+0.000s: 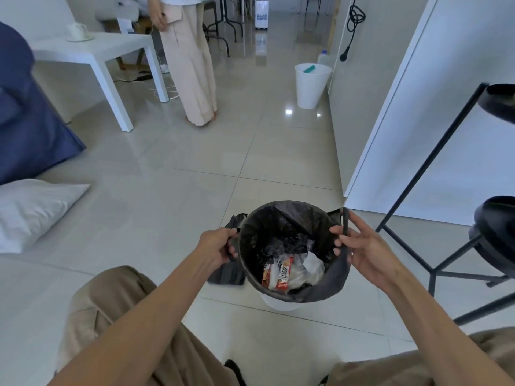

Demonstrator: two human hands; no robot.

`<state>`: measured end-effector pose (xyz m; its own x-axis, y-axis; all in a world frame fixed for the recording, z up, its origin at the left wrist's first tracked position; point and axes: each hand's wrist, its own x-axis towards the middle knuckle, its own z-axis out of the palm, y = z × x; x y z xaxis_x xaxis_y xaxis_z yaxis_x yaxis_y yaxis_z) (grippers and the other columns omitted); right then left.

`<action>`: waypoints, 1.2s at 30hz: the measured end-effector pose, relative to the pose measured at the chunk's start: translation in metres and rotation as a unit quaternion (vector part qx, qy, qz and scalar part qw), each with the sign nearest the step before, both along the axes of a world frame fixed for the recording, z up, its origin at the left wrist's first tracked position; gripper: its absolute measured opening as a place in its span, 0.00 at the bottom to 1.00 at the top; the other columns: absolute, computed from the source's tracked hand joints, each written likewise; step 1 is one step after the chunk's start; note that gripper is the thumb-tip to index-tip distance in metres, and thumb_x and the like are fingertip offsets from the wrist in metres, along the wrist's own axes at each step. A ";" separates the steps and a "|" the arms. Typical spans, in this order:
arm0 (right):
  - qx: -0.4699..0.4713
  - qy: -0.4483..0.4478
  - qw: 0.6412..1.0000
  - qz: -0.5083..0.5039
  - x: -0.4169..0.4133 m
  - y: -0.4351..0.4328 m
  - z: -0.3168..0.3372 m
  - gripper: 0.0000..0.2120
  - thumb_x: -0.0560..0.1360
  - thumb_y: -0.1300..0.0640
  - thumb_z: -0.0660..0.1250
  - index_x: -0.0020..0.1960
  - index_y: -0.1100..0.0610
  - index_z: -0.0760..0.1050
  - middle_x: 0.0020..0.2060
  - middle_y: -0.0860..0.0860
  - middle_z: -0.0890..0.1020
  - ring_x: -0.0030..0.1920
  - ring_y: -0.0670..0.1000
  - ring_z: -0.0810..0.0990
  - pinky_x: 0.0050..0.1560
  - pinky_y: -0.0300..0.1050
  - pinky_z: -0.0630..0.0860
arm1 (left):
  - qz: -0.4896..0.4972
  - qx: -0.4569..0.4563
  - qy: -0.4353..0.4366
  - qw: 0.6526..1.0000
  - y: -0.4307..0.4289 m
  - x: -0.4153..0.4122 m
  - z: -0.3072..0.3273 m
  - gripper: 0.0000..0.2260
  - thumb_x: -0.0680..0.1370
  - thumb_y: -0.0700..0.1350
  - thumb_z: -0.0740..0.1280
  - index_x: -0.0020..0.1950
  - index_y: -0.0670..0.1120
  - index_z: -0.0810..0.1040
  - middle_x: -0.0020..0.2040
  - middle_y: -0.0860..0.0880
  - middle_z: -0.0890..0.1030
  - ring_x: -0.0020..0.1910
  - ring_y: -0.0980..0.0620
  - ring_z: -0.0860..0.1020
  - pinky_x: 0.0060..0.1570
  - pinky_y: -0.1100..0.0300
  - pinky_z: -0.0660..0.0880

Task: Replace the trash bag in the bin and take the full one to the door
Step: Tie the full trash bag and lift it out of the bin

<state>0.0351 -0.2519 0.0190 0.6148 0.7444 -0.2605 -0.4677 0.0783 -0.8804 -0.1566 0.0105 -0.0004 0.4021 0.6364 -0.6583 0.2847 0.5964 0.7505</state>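
Fingers (359,221) grip trash bag (273,218); black stand (498,227) right, folded bag (227,274) left.

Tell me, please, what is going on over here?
Someone is at a white bin, gripping the two handles of the dark trash bag that lines it, one in the left hand, one in the right hand. The bag is open, not yet lifted out, with wrappers inside. A second person stands farther back.

Bare forearms (145,316); loose khaki trousers (111,296)
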 end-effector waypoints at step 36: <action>-0.086 -0.273 0.952 -0.109 -0.010 0.011 0.108 0.04 0.77 0.60 0.71 0.50 0.61 0.82 0.38 0.54 0.81 0.38 0.48 0.81 0.51 0.43 0.81 | -0.048 0.292 -0.200 0.934 -0.043 0.025 0.127 0.03 0.77 0.39 0.72 0.45 0.40 0.83 0.35 0.46 0.75 0.35 0.50 0.73 0.43 0.55 0.76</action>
